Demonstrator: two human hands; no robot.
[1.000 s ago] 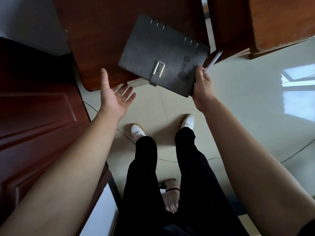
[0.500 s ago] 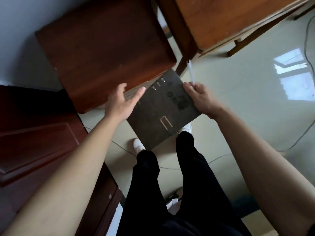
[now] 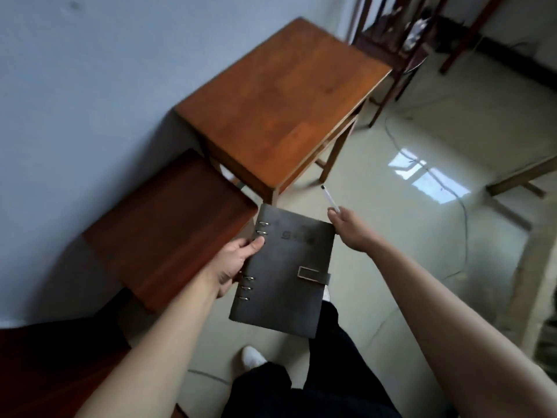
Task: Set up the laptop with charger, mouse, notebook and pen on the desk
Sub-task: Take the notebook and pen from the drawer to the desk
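Above the floor (image 3: pixel 391 251), in front of the legs: left hand (image 3: pixel 238 260) grips the notebook (image 3: pixel 286 276) at its ringed spine, thumb on the cover. Right hand (image 3: pixel 351 230) pinches a white pen (image 3: pixel 330 200), just beside the notebook's far corner. Orange-brown wooden tabletop (image 3: pixel 280 98) ahead; darker low table (image 3: pixel 168 227) to the left. Notebook cover dark, matte, with a strap clasp.

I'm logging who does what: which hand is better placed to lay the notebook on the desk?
Probably left: the left hand grips the black ring-binder notebook by its spine edge, thumb on the cover, while the right hand is busy pinching the pen at the notebook's far corner.
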